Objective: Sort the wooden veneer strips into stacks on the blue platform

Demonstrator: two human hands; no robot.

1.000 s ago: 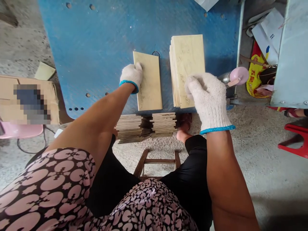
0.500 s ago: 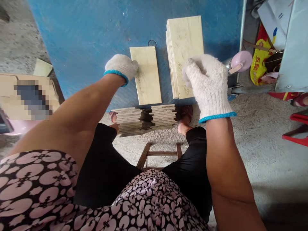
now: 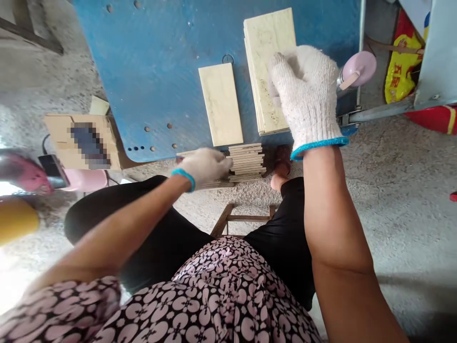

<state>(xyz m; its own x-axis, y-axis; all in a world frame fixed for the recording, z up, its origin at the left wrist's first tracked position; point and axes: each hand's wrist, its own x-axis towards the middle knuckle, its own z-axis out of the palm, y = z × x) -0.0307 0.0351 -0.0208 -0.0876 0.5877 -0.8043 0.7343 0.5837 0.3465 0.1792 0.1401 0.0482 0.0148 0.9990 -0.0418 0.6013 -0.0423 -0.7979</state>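
My right hand (image 3: 305,90), in a white knit glove with a blue cuff, is curled closed over the near right part of a stack of pale cream rectangular panels (image 3: 269,35). Whatever its fingers hold, if anything, is hidden. One single cream panel (image 3: 221,105) lies flat on the blue table, left of that stack. Below the table's near edge, thin panels seen edge-on (image 3: 247,162) are piled in two columns. In front of the left column is my left hand (image 3: 207,166), gloved alike and smeared by motion, so its grip is unclear.
The blue table (image 3: 160,71) has several holes. At its right edge stands a container with a pink top (image 3: 360,68). A cardboard box (image 3: 57,128) with a blurred patch is at the left. A wooden stool frame (image 3: 248,218) stands between my knees.
My left hand has left the single panel's left edge and come down and right to the piled panels below the table. The right hand stays closed over the stack. The view has shifted.
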